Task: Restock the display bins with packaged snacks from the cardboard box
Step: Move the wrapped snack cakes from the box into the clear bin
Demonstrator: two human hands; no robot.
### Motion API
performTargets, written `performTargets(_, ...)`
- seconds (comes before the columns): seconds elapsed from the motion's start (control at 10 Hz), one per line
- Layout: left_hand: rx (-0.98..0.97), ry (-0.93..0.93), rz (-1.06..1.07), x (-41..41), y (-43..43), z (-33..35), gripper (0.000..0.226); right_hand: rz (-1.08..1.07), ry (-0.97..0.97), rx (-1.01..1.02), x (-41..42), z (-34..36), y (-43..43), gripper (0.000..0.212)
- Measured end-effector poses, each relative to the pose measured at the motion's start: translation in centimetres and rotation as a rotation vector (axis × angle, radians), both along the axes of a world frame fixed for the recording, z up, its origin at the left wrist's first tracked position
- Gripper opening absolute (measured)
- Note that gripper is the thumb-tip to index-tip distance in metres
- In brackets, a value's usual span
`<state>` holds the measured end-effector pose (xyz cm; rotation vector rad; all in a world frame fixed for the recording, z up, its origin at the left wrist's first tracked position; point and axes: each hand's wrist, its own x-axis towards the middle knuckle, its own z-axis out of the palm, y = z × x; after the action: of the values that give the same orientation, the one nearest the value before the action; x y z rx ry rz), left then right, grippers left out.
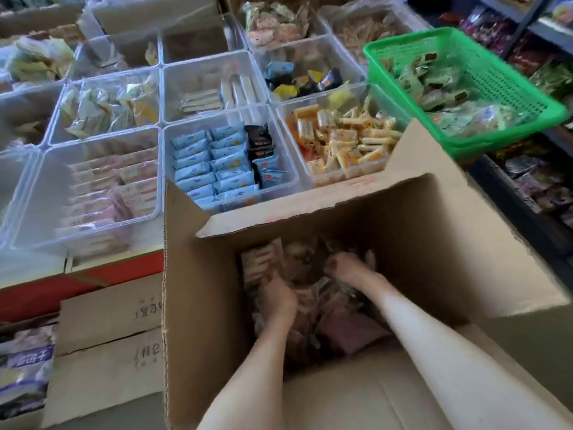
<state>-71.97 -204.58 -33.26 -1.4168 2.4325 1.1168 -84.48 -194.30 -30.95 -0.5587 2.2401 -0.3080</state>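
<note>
Blur and shadow smeared the packaged snacks (325, 308) lying deep in the cardboard box (403, 231), just near of the display bins (217, 121). The left hand (277, 297) and right hand (347, 268) were sunk among them. Their fingers touched wrappers, but whether they grasped any could not be told.

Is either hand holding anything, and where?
Cannot be told: left hand and right hand reach among snack packets in the cardboard box, fingers blurred.

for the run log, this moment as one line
step: pick | left hand, right hand: inside cardboard box, among snack packs | grip: unclear
</note>
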Motion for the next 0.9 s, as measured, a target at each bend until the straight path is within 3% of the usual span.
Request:
performTargets(0.2,0.072,0.009,0.219,0.1,-3.4,-2.4,0.032,-0.15,-0.158,-0.136,1.3,-6.2,-9.2,0.032)
performTargets(0.4,0.218,-0.115,0.281,-0.2,-4.3,-4.3,0.041,-0.385,-0.056,-0.285,1.8,-8.1,-11.8,0.056)
performTargets(0.6,0.333,-0.086,0.435,-0.4,-3.5,-3.6,0.051,-0.415,-0.041,-0.321,1.2,-6.0,-9.0,0.021)
performTargets(0.8,0.4,0.075,0.511,-0.7,-1.3,-0.3,0.036,-0.498,-0.098,-0.504,-0.2,-0.8,-2.2,0.018)
performTargets(0.9,0.434,0.163,0.493,-0.6,1.6,5.8,0.04,-0.571,-0.163,-0.636,0.9,3.5,1.7,0.02)
